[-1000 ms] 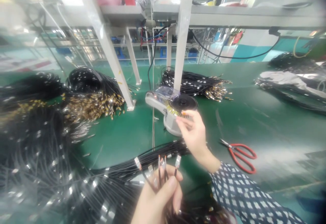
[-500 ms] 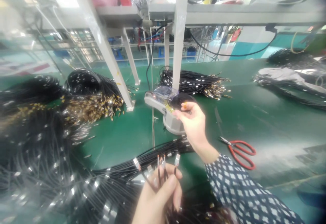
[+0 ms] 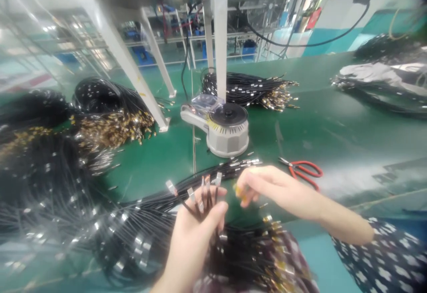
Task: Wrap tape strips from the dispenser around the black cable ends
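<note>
Left hand (image 3: pixel 195 235) pinches thin black metal-tipped cables (image 3: pixel 200 195).

A factory assembly bench: green work mat (image 3: pixel 333 124), heaps of black cable bundles (image 3: pixel 247 90), tape dispenser (image 3: pixel 220 126), steel racking.

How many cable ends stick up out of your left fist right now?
5 thin black cable ends with metal tips fan up from the left hand: two lean left, two stand mid-bunch, one sits rightmost. Blur may hide more.

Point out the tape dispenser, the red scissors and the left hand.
tape dispenser (image 3: pixel 227 129), head view, grey round body.
red scissors (image 3: pixel 307 169), head view, red handle loop.
left hand (image 3: pixel 196 235), head view, back of hand.
</note>
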{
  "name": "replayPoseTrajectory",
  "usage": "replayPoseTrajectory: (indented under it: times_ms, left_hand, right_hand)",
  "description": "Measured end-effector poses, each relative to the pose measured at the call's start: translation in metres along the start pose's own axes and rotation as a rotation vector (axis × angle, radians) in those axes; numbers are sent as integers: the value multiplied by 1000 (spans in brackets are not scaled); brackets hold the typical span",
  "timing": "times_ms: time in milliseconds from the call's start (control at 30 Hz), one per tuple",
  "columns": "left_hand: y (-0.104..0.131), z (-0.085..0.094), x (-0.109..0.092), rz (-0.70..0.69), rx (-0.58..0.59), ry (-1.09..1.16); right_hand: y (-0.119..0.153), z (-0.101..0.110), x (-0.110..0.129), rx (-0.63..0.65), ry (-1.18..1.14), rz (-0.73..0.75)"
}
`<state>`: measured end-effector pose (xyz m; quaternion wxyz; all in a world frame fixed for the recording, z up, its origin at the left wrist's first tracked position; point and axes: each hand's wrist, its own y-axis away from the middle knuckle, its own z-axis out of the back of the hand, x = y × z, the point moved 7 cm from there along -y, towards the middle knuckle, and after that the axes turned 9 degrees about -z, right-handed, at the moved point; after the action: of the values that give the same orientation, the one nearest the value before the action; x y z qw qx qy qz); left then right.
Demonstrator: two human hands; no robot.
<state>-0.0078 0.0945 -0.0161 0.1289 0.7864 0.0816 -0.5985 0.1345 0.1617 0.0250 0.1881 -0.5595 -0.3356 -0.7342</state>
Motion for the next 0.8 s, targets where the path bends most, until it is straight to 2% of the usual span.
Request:
replayPoseTrajectory:
  times_ms: [167, 333, 600, 800]
  left_hand:
    - [3, -7, -4, -17, 33, -111]
    - [6, -6, -5, -42, 6, -165]
    - [4, -6, -1, -12, -12, -45]
    - [3, -6, 1, -3, -5, -16]
  right_hand:
    - [10, -7, 11, -50, 213, 40]
    - [15, -11, 16, -105, 385, 91]
    - [7, -8, -16, -249, 53, 80]
    - [5, -20, -24, -315, -114, 110]
